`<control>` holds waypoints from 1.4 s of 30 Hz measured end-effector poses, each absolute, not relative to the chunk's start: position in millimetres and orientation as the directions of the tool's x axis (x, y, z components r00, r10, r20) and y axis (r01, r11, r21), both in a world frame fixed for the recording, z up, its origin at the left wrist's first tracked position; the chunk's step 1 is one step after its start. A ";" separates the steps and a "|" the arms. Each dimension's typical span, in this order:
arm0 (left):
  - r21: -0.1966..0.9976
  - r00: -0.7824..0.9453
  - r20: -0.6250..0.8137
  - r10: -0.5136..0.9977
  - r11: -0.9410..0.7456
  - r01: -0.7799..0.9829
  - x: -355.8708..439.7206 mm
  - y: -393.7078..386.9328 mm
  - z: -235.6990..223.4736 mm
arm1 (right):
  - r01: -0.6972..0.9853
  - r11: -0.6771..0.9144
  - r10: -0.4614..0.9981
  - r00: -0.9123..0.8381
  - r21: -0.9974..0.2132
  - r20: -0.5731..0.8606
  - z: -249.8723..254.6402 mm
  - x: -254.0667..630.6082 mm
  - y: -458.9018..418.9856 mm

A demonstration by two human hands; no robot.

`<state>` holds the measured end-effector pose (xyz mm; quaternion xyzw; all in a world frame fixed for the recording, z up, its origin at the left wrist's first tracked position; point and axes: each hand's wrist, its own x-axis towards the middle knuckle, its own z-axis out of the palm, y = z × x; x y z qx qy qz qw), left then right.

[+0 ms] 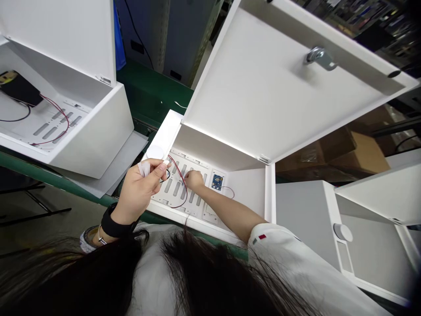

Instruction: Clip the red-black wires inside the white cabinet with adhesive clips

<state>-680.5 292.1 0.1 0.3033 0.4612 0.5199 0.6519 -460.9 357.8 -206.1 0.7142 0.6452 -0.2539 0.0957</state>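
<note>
Left hand (138, 191) grips a white strip (144, 169) tightly; right hand (194, 180), grip unclear, touches the slotted plate (169, 186) by red wires (186, 192)

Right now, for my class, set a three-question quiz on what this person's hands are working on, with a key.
1. Which hand reaches into the open white metal cabinet over the slotted plate?
2. True or false: the blue circuit board lies beside the slotted plate.
3. What metal fitting is mounted on the inside of the open door?

Key: 1. The right hand. 2. True. 3. A lock.
</note>
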 end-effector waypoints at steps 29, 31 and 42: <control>0.878 0.043 -0.288 0.957 0.282 -0.387 -680.0 292.5 -0.5 | 0.927 -0.008 0.926 -0.135 -0.376 -0.352 -225.0 -444.1 356.4; 0.874 0.039 -0.294 0.955 0.285 -0.394 -679.9 292.5 -0.2 | 0.922 0.034 0.925 -0.175 -0.386 -0.338 -225.0 -442.5 355.5; 0.884 0.032 -0.306 0.951 0.297 -0.361 -679.5 293.1 5.0 | 0.840 -0.172 0.802 -0.184 -0.514 -0.569 -140.9 -427.4 373.1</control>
